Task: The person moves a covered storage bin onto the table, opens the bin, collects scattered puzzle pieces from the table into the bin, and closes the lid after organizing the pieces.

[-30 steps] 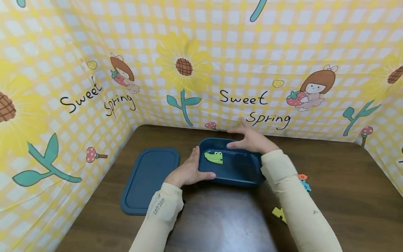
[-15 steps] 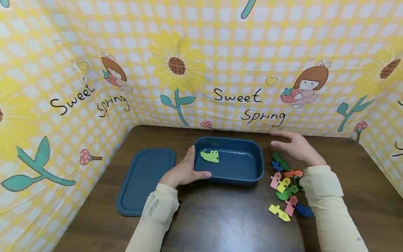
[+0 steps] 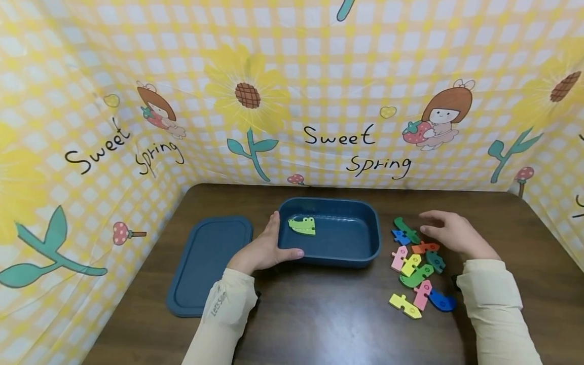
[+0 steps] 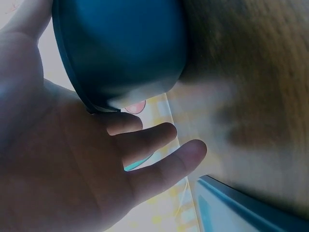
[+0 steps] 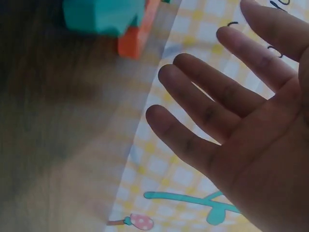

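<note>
My left hand (image 3: 257,251) rests against the left end of a dark blue rectangular box (image 3: 335,261), fingers straight along its side and thumb at the near rim. In the left wrist view, the hand lies beside the box wall (image 4: 120,53) with fingers spread. A light green crocodile-head puzzle piece (image 3: 302,226) lies inside the box at the left. My right hand (image 3: 458,235) hovers with relaxed fingers and nothing in them, close to an orange puzzle piece (image 3: 425,247) and a dark green piece (image 3: 406,229). A teal piece (image 3: 435,262) lies just below the hand.
Several other puzzle pieces lie right of the box, among them a pink piece (image 3: 423,295), a yellow piece (image 3: 404,306) and a blue piece (image 3: 442,301). A flat blue lid (image 3: 214,263) lies left of the box. A checkered cloth (image 3: 319,91) encloses the wooden table.
My right hand has moved from over the box's far right side rightward to the loose pieces, which its arm had mostly covered. The left hand has stayed at the box.
</note>
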`<state>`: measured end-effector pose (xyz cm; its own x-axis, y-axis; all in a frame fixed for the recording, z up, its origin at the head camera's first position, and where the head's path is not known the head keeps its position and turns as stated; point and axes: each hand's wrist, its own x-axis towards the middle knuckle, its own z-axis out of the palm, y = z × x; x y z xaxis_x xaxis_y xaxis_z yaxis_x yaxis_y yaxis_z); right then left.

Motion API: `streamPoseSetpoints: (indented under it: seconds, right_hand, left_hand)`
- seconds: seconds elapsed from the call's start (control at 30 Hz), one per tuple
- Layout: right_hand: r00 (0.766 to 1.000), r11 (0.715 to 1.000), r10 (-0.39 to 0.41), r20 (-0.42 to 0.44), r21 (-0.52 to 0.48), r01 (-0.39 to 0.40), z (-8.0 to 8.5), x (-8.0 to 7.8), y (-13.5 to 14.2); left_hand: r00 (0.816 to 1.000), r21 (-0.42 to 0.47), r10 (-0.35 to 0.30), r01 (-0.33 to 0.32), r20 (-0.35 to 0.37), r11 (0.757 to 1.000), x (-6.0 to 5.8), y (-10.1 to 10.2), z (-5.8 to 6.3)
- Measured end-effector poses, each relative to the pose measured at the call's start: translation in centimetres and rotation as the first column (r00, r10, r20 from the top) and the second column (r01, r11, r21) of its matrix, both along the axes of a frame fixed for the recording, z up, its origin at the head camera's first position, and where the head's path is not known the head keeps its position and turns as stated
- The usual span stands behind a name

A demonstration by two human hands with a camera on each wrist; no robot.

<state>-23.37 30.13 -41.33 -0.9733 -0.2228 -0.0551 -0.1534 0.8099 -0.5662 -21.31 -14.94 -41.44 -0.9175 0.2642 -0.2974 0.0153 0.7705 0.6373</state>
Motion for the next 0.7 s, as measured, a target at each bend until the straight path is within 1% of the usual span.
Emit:
streamPoseSetpoints:
  seconds: [0.07, 0.23, 0.3, 0.5, 0.6, 0.7]
  right_hand:
    - [1.0, 1.0, 0.014, 0.011, 0.007, -0.014, 0.2, 0.1, 0.3]
    - [0.993, 0.998, 0.065, 0.101, 0.012, -0.067, 0.7, 0.8, 0.2]
    - [0.99, 0.997, 0.077, 0.122, 0.016, -0.079, 1.1, 1.2, 0.0]
    - [0.987, 0.994, 0.098, 0.127, 0.039, -0.104, 1.8, 2.1, -0.5]
    - [0.988, 0.992, 0.111, 0.11, 0.043, -0.116, 2.0, 2.5, -0.9]
    - [0.988, 0.99, 0.134, 0.083, 0.039, -0.137, 2.2, 3.3, -1.9]
  left_hand:
    - [1.0, 0.001, -0.002, 0.002, -0.003, 1.0, 0.0, 0.0, 0.0]
    - [1.0, 0.008, -0.006, 0.006, -0.01, 1.0, -0.1, 0.1, 0.0]
    - [1.0, 0.019, -0.004, 0.004, -0.01, 1.0, -0.1, 0.2, 0.1]
    - [1.0, 0.039, -0.002, 0.002, -0.007, 0.999, -0.1, 0.4, 0.3]
    - [1.0, 0.04, -0.003, 0.003, -0.005, 0.999, -0.1, 0.3, 0.3]
    - [1.0, 0.019, 0.001, -0.001, 0.003, 1.0, 0.0, 0.1, 0.1]
